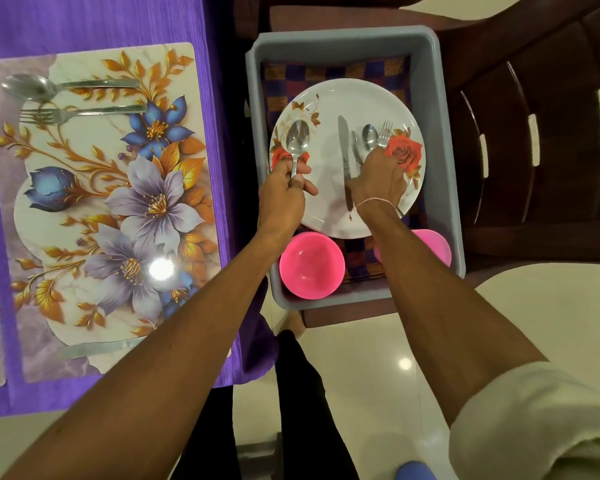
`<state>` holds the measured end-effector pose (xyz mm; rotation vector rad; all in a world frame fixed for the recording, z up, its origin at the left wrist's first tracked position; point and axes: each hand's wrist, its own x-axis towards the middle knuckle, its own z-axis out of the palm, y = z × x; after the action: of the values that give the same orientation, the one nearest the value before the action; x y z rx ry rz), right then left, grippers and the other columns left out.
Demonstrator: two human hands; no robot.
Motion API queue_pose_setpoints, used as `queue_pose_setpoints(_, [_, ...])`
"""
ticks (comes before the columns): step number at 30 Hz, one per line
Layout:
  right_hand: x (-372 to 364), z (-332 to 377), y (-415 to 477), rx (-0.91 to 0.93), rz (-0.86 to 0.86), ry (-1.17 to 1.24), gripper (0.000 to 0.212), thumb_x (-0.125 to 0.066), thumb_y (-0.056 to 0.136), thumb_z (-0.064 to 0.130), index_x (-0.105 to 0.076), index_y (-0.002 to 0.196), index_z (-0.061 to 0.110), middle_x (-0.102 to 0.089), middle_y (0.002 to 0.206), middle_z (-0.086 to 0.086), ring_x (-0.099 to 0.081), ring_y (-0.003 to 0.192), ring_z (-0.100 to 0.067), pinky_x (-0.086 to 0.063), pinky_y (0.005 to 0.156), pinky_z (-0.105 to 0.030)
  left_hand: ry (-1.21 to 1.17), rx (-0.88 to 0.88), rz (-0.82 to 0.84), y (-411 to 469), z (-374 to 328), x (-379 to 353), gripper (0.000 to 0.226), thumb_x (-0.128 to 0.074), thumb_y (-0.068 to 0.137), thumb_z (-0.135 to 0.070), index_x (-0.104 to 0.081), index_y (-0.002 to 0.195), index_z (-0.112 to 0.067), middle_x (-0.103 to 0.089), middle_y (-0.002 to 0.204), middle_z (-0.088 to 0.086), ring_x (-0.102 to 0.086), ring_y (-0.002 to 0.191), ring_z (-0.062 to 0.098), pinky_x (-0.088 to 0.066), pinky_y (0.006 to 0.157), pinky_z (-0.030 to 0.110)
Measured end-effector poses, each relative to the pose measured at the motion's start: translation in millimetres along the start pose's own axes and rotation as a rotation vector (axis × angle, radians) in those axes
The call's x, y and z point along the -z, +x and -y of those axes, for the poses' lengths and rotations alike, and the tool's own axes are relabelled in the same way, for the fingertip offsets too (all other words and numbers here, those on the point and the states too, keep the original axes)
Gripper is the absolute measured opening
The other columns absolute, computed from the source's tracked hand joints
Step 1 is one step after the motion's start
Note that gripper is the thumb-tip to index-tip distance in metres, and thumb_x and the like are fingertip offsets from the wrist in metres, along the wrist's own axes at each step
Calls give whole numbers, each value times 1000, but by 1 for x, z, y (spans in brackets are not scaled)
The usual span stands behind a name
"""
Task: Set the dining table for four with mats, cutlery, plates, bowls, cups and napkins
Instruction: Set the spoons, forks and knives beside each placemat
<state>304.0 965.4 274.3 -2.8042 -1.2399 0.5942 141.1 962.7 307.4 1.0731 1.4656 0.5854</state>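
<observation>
On the left the purple-clothed tabletop (94,19) carries a floral place mat (111,209) with a spoon (32,87) and a fork (49,115) laid side by side at its far end and a knife (94,348) along its near edge, so this setting looks served with cutlery. Further right, a grey tub (440,140) sits on a brown chair (534,133), holding a stack of rose-print plates (323,202) over checked cloth, with a pink bowl (310,266) nearer the person. The left hand (284,194) pinches the handle of a tablespoon (297,140), its bowl lifted over the plate's left side. The right hand (378,178) curls over loose cutlery on the plate: a table knife (343,147) lies just left of its fingers (394,168), while a small spoon (369,136) and a fork (384,135) poke out beyond them; whether they are gripped I cannot tell. To do this well, I would gather one fork and one knife cleanly by the handles, lifting straight up so nothing clatters or drags the rest
</observation>
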Motion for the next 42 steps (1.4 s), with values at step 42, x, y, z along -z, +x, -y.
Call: queue_pose_setpoints(42, [-6, 581, -740, 689, 947, 860, 20, -84, 83, 36, -74, 74, 20, -76, 77, -4, -73, 78, -17, -54, 68, -38, -415, -9, -863, -409, 70, 808, 17, -70, 97, -29, -73, 93, -13, -77, 77, 0, -69, 68, 11, -54, 71, 29])
